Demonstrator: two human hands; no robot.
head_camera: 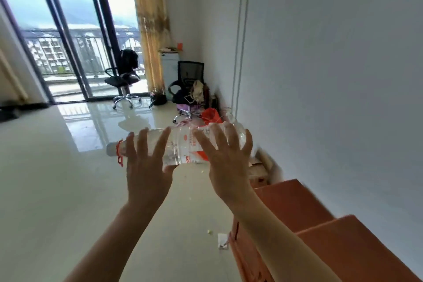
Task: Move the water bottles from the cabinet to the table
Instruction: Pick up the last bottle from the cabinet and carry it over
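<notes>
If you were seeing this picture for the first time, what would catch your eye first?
A clear water bottle lies sideways in mid-air at centre, with the left hand and right hand spread across it. Orange furniture fills the lower right by the wall, and tall glass doors glow at upper left.

Bright daylight from glass doors (68, 36), motion blur, wide-angle warping.

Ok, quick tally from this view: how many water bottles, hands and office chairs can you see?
Water bottles: 1, a clear water bottle held sideways between the left hand and the right hand
Hands: 2
Office chairs: 2, one chair by the window and one chair by the wall
Total: 5
</notes>
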